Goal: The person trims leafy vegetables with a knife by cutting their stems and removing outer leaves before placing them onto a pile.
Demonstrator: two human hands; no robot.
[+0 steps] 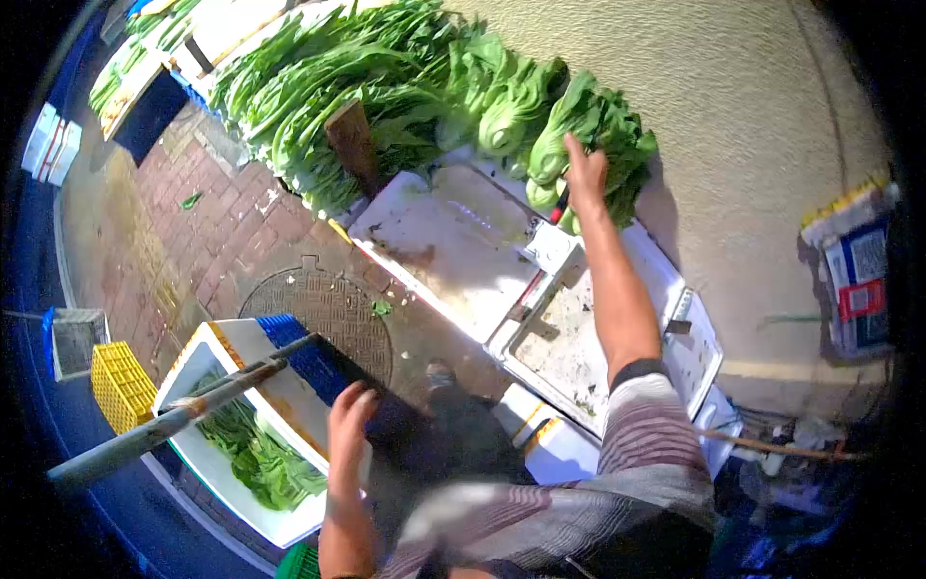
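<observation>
My right hand (585, 178) reaches forward over the heads of bok choy (552, 152), touching the leafy bunch at the right end of the pile. Its fingers are bent. A small red and black object (560, 206) shows just below it, and I cannot make out its kind or what the fingers grip. Low on the left hangs my left hand (351, 413), fingers loosely curled and apart, with nothing visible in it. It is beside a white foam box (214, 340) that holds green leaves (258, 461).
A metal pole (183, 410) crosses above the foam box. White foam lids (434, 251) and a dirt-specked tray (555, 333) lie ahead. Long leafy greens (328, 92) are heaped behind a wooden block (353, 145). A yellow crate (122, 386) stands left, a manhole cover (323, 314) mid-floor.
</observation>
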